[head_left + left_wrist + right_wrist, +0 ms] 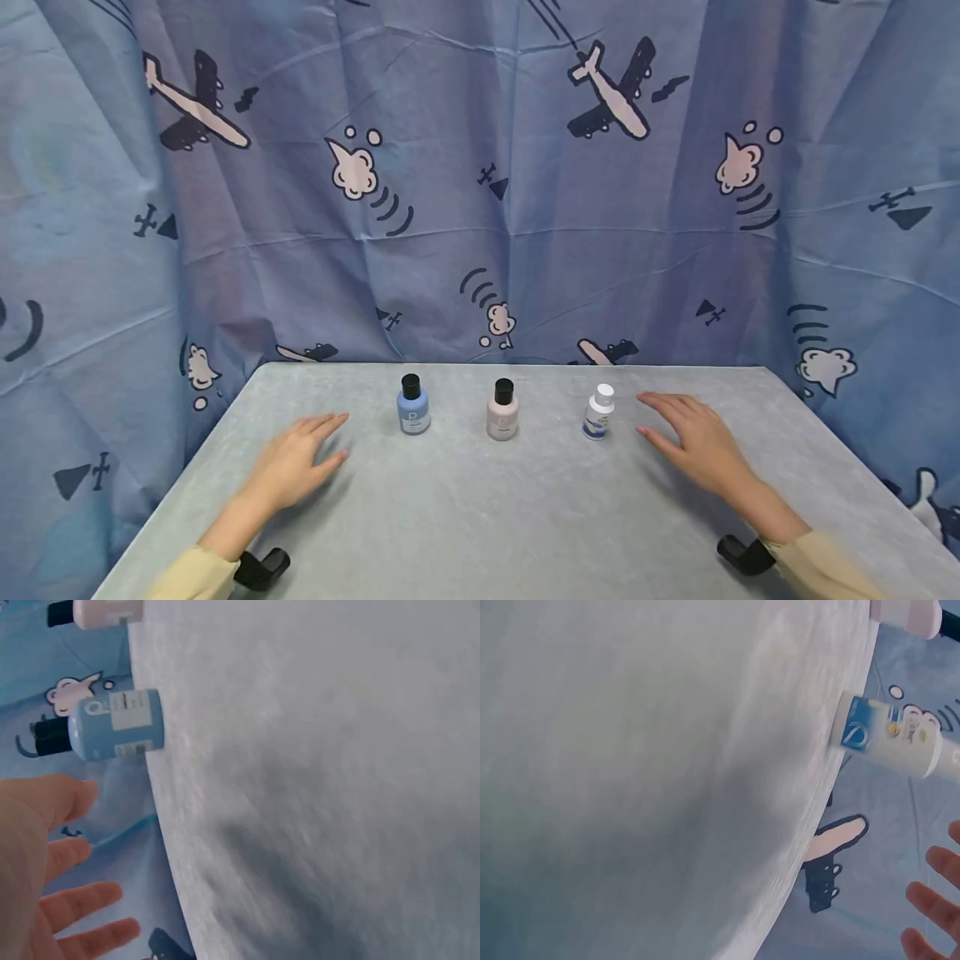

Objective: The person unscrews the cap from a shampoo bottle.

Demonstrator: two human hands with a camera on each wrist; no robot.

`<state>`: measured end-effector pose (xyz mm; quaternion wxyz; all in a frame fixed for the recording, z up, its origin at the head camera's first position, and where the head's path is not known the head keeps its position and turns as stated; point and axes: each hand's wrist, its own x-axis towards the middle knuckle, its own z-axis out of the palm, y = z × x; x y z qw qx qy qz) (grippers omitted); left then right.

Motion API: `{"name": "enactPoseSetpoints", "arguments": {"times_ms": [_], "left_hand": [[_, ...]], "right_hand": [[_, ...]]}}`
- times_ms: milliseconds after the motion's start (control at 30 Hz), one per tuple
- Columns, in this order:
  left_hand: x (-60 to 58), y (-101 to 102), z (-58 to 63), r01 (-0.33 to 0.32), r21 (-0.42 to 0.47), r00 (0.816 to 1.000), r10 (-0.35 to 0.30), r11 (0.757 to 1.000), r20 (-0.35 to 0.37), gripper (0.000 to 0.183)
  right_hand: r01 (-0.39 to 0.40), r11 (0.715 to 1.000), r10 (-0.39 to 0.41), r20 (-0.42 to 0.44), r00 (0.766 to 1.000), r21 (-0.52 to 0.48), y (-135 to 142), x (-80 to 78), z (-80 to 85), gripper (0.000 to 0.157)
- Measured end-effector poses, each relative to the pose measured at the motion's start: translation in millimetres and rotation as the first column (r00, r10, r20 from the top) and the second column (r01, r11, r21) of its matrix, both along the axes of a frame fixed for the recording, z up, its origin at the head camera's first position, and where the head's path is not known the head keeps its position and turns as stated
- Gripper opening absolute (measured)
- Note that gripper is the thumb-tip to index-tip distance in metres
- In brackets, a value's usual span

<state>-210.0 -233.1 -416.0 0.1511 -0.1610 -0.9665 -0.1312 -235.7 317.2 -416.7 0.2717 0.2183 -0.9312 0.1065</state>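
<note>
Three small bottles stand upright in a row toward the back of the table. On the left is a blue bottle [413, 411] with a black cap and a pale label. A pale pink bottle [502, 415] with a black cap is in the middle. To the right stands a white bottle [598, 413] with a white cap and a blue band round its base. My left hand [298, 461] hovers left of the blue bottle, fingers extended and holding nothing. Fingers spread and bare of any object, my right hand [696, 443] is just right of the white bottle.
The bottles stand on a light grey table [480, 517] whose far edge meets a blue curtain [450, 167] printed with planes and clouds. A black strap mount [261, 569] sits at the left wrist, and a similar black mount [745, 556] at the right.
</note>
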Motion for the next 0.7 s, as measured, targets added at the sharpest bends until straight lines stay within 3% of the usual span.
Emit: {"name": "enactPoseSetpoints", "arguments": {"times_ms": [300, 467, 600, 700], "left_hand": [[-2.0, 15, 0.4, -0.025, 0.208, 0.999, 0.014, 0.978, 0.051, 0.043], [-1.3, 26, -0.7, -0.065, 0.264, 0.993, 0.037, 0.962, 0.113, 0.042], [-3.8, 33, -5.3, -0.084, 0.305, 0.994, 0.057, 0.949, 0.096, 0.04], [-6.1, 40, -6.9, -0.105, 0.373, 0.993, 0.079, 0.922, 0.084, 0.035]], "right_hand": [[-0.051, 0.996, 0.037, -0.166, 0.985, -0.075, -20, -0.6, 3.6, 0.032], [-0.063, 0.991, 0.041, -0.188, 0.981, -0.114, -32, 0.8, 5.9, 0.031], [-0.085, 0.986, 0.056, -0.192, 0.98, -0.144, -41, 1.0, 5.2, 0.034], [-0.102, 0.98, 0.068, -0.196, 0.978, -0.169, -47, 0.9, 4.6, 0.035]]}}
